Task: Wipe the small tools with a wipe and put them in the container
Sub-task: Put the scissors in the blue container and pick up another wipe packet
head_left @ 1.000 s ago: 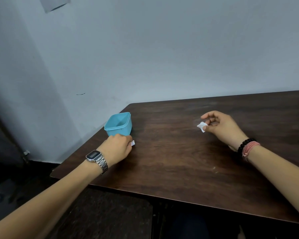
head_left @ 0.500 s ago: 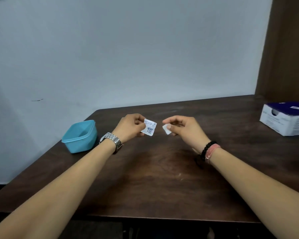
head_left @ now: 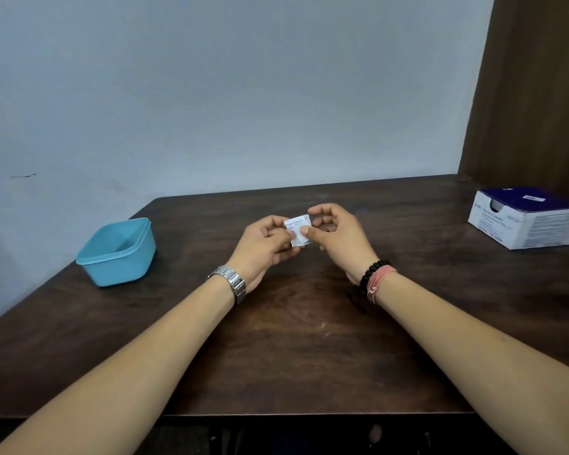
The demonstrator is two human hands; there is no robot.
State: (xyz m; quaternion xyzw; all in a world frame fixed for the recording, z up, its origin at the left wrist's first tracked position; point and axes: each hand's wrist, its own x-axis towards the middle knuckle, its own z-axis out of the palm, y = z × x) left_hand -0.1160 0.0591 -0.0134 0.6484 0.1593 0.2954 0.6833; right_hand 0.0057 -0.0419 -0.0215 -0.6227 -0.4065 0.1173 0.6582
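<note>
- left hand (head_left: 266,244): raised over the middle of the dark wooden surface (head_left: 276,339), fingers curled, thumb and fingertips pinching the left side of a small white sachet (head_left: 297,230); a metal wristwatch (head_left: 230,284) sits on its wrist.
- right hand (head_left: 339,238): facing the left hand, thumb and forefinger pinching the right side of the same sachet, the other fingers loosely curled above it; a black bead bracelet (head_left: 372,274) and a pink cord band (head_left: 380,280) circle the wrist.
- sachet: square, white, with fine blue print too small to read; held between both hands above the surface, not touching it. whether a second white piece lies behind it cannot be told.
- container (head_left: 119,252): light blue, squarish with rounded corners, open at the top, standing near the far left corner of the surface, well apart from both hands; its visible interior shows only blue walls.
- box (head_left: 526,218): white cardboard with a dark blue top and an opening in it, standing at the far right edge of the surface, well apart from the hands.
- backdrop: a pale wall (head_left: 243,93) behind the far edge of the surface; a brown wooden panel (head_left: 536,93) stands at the far right corner.
- small tools: cannot be made out in this view.
</note>
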